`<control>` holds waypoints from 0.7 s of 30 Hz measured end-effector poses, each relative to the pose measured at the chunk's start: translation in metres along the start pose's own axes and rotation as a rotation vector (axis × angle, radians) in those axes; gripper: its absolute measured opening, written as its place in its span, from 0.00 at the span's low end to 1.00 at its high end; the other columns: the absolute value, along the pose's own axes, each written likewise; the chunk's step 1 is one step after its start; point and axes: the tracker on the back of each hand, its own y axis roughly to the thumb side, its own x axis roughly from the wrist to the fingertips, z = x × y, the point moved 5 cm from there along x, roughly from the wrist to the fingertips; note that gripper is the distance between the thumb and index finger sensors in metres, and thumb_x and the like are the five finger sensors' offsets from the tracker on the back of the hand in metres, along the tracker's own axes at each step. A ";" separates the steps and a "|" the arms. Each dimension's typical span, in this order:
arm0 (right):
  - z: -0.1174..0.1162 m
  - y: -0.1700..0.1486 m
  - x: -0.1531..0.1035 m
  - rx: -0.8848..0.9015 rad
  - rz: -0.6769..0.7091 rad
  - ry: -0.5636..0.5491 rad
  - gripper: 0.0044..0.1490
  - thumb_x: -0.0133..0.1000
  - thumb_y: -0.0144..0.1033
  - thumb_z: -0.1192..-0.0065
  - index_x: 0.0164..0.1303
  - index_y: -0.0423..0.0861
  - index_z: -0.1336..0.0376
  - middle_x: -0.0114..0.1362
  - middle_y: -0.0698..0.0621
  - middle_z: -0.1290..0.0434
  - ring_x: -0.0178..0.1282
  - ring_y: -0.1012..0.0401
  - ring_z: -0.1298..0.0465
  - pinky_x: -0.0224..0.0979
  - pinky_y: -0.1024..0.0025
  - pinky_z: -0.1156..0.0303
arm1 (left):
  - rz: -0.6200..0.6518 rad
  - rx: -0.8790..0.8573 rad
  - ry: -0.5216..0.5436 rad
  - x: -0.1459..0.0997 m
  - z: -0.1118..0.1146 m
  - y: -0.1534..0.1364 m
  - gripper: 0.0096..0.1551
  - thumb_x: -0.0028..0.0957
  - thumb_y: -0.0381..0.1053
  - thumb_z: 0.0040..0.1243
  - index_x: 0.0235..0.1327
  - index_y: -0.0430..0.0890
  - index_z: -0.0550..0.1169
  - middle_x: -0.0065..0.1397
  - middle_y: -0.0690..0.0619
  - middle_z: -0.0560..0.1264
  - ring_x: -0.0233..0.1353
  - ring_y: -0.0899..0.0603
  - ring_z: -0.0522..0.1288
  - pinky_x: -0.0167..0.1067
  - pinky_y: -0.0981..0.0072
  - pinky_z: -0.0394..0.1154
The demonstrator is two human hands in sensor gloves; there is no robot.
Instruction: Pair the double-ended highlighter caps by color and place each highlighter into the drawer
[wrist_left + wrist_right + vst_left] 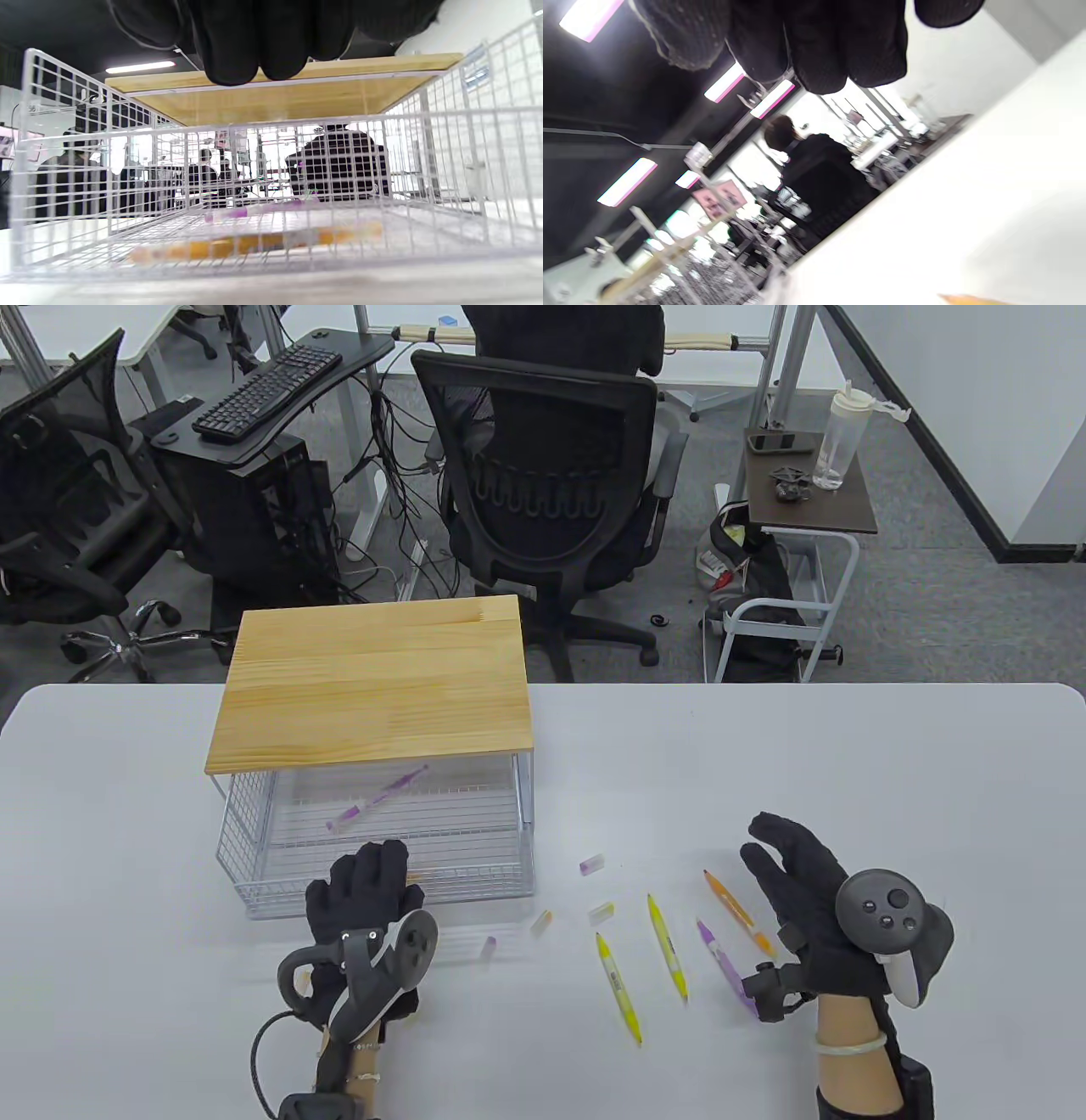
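Open-plan office. Black mesh-back swivel chair (543,475) on castors just behind the white tabletop (764,746), a second black office chair (59,517) at left. Black computer keyboard (267,390) on a grey desk, black PC tower (246,509) beneath, tangled cables (399,475) hanging beside. Grey carpet floor (916,585). Small brown-topped side table on a white frame (806,496) with a clear water bottle (840,441). Wrist views: long ceiling strip lights (628,181), seated person in dark clothing (818,169), more desks behind.

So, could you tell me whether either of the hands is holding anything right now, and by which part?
Nothing is held. The left hand is at the wire drawer's front edge with fingers straight; the right hand is open above the table.
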 end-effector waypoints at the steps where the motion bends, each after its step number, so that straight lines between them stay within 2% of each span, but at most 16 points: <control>1: -0.004 -0.009 0.003 -0.051 -0.047 0.024 0.31 0.67 0.47 0.40 0.78 0.46 0.38 0.83 0.39 0.34 0.78 0.34 0.35 0.77 0.30 0.50 | 0.009 0.014 0.015 -0.003 0.000 -0.003 0.32 0.55 0.58 0.51 0.74 0.54 0.72 0.78 0.50 0.74 0.74 0.37 0.76 0.70 0.33 0.66; 4: -0.021 -0.032 0.011 -0.226 -0.164 0.101 0.32 0.65 0.48 0.38 0.77 0.45 0.37 0.84 0.37 0.36 0.79 0.32 0.38 0.76 0.28 0.52 | -0.021 0.009 -0.021 -0.006 0.000 -0.018 0.31 0.55 0.58 0.51 0.74 0.53 0.72 0.78 0.49 0.74 0.73 0.37 0.77 0.70 0.33 0.66; 7: -0.045 -0.052 0.013 -0.407 -0.231 0.236 0.35 0.64 0.51 0.38 0.77 0.45 0.37 0.86 0.38 0.37 0.81 0.32 0.39 0.77 0.28 0.53 | -0.034 -0.141 -0.008 -0.010 -0.001 -0.028 0.32 0.56 0.57 0.51 0.74 0.51 0.73 0.77 0.46 0.75 0.72 0.35 0.77 0.69 0.32 0.66; 10: -0.062 -0.066 0.015 -0.444 -0.288 0.310 0.40 0.62 0.54 0.38 0.79 0.42 0.38 0.87 0.35 0.39 0.81 0.30 0.41 0.77 0.28 0.54 | -0.034 -0.203 -0.051 -0.011 0.003 -0.031 0.31 0.56 0.56 0.50 0.73 0.49 0.74 0.75 0.45 0.76 0.71 0.34 0.77 0.68 0.32 0.66; 14: -0.076 -0.076 0.015 -0.545 -0.353 0.374 0.45 0.61 0.55 0.38 0.81 0.39 0.39 0.88 0.33 0.41 0.81 0.28 0.43 0.76 0.27 0.55 | -0.014 -0.093 -0.071 -0.017 0.007 -0.027 0.31 0.56 0.56 0.51 0.72 0.49 0.74 0.74 0.45 0.77 0.71 0.35 0.78 0.68 0.33 0.66; 16: -0.079 -0.077 0.014 -0.584 -0.363 0.370 0.44 0.61 0.55 0.38 0.80 0.38 0.39 0.88 0.32 0.41 0.80 0.27 0.43 0.76 0.27 0.55 | -0.009 -0.035 -0.077 -0.020 0.008 -0.026 0.31 0.56 0.56 0.51 0.72 0.49 0.74 0.75 0.45 0.76 0.71 0.35 0.78 0.68 0.32 0.66; 21: -0.091 -0.080 0.011 -0.644 -0.391 0.424 0.45 0.60 0.55 0.37 0.79 0.36 0.37 0.87 0.31 0.41 0.79 0.26 0.42 0.75 0.26 0.54 | 0.005 0.007 -0.101 -0.028 0.009 -0.027 0.31 0.56 0.56 0.51 0.73 0.49 0.74 0.75 0.45 0.76 0.70 0.36 0.78 0.67 0.33 0.67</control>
